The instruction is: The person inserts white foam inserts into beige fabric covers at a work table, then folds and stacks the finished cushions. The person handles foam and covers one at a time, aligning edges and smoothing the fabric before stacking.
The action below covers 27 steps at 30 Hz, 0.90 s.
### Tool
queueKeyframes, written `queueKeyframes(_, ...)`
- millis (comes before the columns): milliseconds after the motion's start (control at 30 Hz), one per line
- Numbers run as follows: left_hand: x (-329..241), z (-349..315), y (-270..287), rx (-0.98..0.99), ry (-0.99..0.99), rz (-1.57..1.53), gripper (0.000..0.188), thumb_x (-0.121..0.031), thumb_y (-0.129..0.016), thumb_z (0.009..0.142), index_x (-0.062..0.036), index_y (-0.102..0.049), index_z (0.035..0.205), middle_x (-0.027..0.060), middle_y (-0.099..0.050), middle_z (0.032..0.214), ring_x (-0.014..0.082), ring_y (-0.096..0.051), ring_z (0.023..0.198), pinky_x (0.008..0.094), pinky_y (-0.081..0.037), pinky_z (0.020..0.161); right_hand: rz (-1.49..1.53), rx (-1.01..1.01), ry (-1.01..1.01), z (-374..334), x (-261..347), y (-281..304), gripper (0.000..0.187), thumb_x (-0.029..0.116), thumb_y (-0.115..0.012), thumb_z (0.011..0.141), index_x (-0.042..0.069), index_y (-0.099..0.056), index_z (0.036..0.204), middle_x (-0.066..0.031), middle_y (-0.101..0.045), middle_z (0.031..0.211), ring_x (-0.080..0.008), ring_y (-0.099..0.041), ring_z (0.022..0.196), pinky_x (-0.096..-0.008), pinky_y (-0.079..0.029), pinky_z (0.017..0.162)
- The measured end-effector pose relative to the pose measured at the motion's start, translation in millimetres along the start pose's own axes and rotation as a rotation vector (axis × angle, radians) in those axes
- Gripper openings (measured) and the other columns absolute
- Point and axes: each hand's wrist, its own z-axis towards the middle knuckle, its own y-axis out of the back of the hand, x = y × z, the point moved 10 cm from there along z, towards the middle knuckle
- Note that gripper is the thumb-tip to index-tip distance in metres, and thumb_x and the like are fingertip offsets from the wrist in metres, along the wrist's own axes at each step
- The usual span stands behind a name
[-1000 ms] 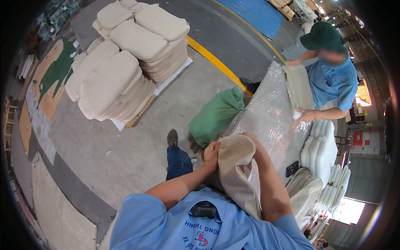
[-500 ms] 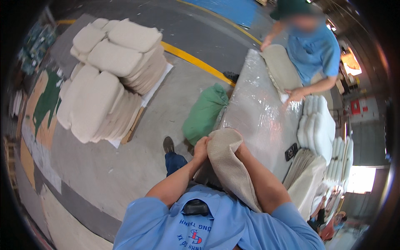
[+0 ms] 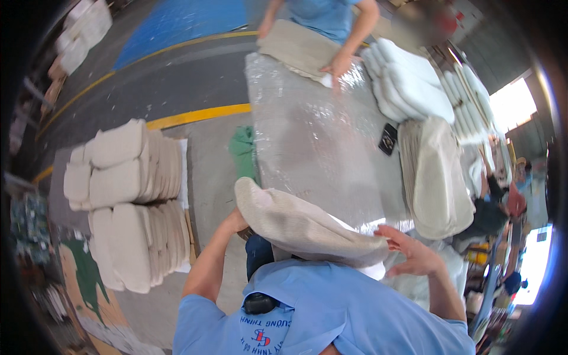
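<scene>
One beige pad [image 3: 313, 225]; L hand [image 3: 236, 221] grips pad's L end; R hand [image 3: 412, 253], fingers spread, nr pad's R end; tbl [image 3: 313, 157] beyond pad.

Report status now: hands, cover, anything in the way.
Left hand at left end of beige cover, fingers hidden. Right hand open by its right end, contact unclear. Small black thing on table, apart from cover.

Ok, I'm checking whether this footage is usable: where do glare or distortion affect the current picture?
In the head view, glare streaks the plastic-wrapped table, while the beige pad shows none; same head view, far right, the bright opening is washed out; head view, upper left, the thin yellow floor line bows.
</scene>
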Motion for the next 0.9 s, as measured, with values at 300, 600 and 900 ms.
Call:
queueKeyframes(300, 21, 3, -13, 0.157, 0.229, -0.760, 0.059, -0.033, -0.059, 0.108, -0.0112, -0.042, 0.160, 0.0092, -0.058, 0.153, 0.0291, -0.063, 0.130, 0.0502, -0.052, 0.111, -0.219, -0.859, 0.361, -38, 14, -23, 0.025, -0.006, -0.074, 0.079, 0.005, -0.077, 0.101, -0.0097, -0.075, 0.102, -0.0322, -0.069, 0.099, -0.0403, -0.055, 0.087)
queueKeyframes(600, 28, 53, -35, 0.332, 0.405, -0.495, 0.058, -0.030, -0.061, 0.106, -0.0096, -0.046, 0.158, 0.0117, -0.059, 0.151, 0.0295, -0.062, 0.132, 0.0480, -0.052, 0.110, -0.363, -1.355, 0.255, -87, 34, -70, 0.029, -0.011, -0.065, 0.071, 0.005, -0.074, 0.093, -0.0088, -0.075, 0.107, -0.0342, -0.069, 0.106, -0.0420, -0.058, 0.089)
queueKeyframes(900, -2, 87, -42, 0.598, 0.461, -0.213, 0.057, -0.026, -0.063, 0.103, -0.0079, -0.050, 0.155, 0.0143, -0.060, 0.150, 0.0298, -0.061, 0.133, 0.0457, -0.052, 0.108, -0.167, -1.718, 0.161, -94, 2, -114, 0.040, -0.016, -0.058, 0.070, 0.008, -0.075, 0.096, -0.0092, -0.071, 0.121, -0.0329, -0.066, 0.113, -0.0402, -0.057, 0.091)
